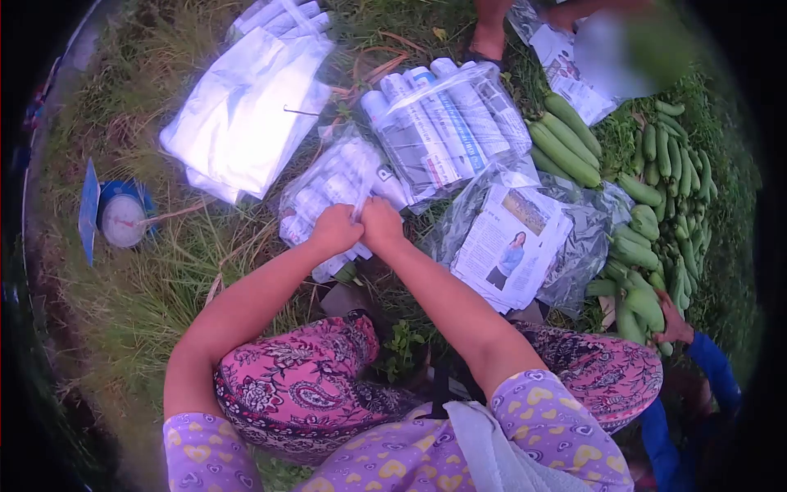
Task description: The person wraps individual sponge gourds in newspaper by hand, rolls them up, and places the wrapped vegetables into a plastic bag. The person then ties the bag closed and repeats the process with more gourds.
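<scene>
Both my hands meet at the near right edge of a clear plastic bag (324, 193) that holds several paper-wrapped rolls. My left hand (336, 230) is closed on the gathered plastic. Right beside it, my right hand (381, 223) is closed on the same plastic, with the knuckles of the two hands nearly touching. Beyond them lies a larger bag of newspaper-wrapped rolls (447, 127). A stack of printed sheets (512, 244) rests on clear plastic to the right of my hands.
Flat plastic bags (246, 111) lie at the upper left, above a blue dial scale (124, 220). Long green vegetables (566, 152) and a bigger pile (676, 176) are at the right. A person's hand (674, 324) touches the pile's near end; another person's foot (489, 41) is at the top.
</scene>
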### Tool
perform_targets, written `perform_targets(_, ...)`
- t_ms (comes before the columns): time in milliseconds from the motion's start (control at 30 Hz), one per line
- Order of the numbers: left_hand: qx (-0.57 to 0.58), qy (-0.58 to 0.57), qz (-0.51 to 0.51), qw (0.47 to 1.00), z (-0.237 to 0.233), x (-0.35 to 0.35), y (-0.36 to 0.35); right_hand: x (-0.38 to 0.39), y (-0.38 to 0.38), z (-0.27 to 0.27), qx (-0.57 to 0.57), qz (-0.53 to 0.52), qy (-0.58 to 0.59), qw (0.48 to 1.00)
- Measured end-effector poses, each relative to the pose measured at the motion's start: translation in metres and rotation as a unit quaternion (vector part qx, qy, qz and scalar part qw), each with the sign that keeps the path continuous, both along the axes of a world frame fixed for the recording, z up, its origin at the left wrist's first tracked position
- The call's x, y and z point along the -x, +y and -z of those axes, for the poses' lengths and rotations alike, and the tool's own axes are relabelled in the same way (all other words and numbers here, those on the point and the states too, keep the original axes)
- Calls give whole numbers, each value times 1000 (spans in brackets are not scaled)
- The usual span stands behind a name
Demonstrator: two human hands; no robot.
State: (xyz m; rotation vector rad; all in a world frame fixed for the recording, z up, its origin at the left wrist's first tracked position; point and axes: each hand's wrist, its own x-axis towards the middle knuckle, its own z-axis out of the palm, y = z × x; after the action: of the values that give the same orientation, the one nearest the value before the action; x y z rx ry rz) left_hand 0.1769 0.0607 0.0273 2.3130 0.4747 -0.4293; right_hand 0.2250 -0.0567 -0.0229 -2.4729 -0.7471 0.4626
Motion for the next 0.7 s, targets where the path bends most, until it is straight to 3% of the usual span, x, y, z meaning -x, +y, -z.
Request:
perform_targets(33, -9, 40, 35, 999, 10, -1, 9, -3, 4, -5, -2, 1, 13, 1000)
perform_targets(100, -41, -10, 28, 999, -5, 1, 14, -2, 12, 16, -30, 22, 38, 999)
perform_targets(233, -32, -40, 35, 998, 26, 5, 47, -8, -6, -3, -47, -61, -32, 997)
perform_targets(333, -14, -29, 12, 999, 9, 6, 51, -53, -52, -62, 62, -244, 50, 966)
perform_targets(367, -10, -26, 4, 1000, -1, 4, 52, -69, -71, -79, 94, -267, 52, 958)
perform_targets(467, -77, -108, 103, 986, -28, -10, 48, -121, -151, -143, 198, -320, 43, 926)
perform_targets(500, -79, -77, 129, 985, -49, -20, 37, -139, -183, -162, 210, -332, 20, 919)
perform_targets(600, -122, -159, 268, 942, -99, -41, -7, -190, -286, -231, 282, -214, 0, 935)
perform_targets(700, -116, -163, 374, 906, -118, -53, -58, -227, -410, -281, 225, 2, -103, 969)
